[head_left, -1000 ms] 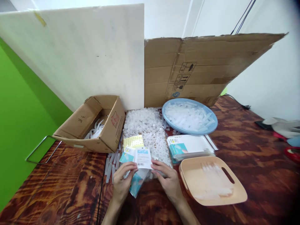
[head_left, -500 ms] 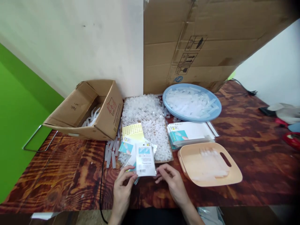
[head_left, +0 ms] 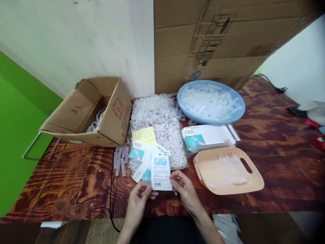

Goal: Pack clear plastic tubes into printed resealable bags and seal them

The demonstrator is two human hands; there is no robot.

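Observation:
A white printed card point(head_left: 161, 173) with a barcode, its back side up, lies at the near edge of a heap of small clear plastic pieces point(head_left: 162, 118). My right hand point(head_left: 185, 189) pinches the card's right edge between thumb and fingers. My left hand point(head_left: 139, 200) is at the card's lower left corner, fingers curled together; what they hold, if anything, is hidden. Beside the card lie teal-and-white cards point(head_left: 146, 173) and a yellow sheet of round stickers point(head_left: 144, 135).
An open cardboard box point(head_left: 111, 118) stands at the left, beside loose clear strips point(head_left: 123, 166). On the right are a blue basin of strips point(head_left: 210, 117), a stack of bagged cards point(head_left: 205, 139) and a peach tray point(head_left: 213, 159). A black cable point(head_left: 111, 189) crosses the table edge.
My right hand has closed on the card's right edge. The card has shifted slightly right, uncovering more of the teal card. The camera view has tilted slightly down.

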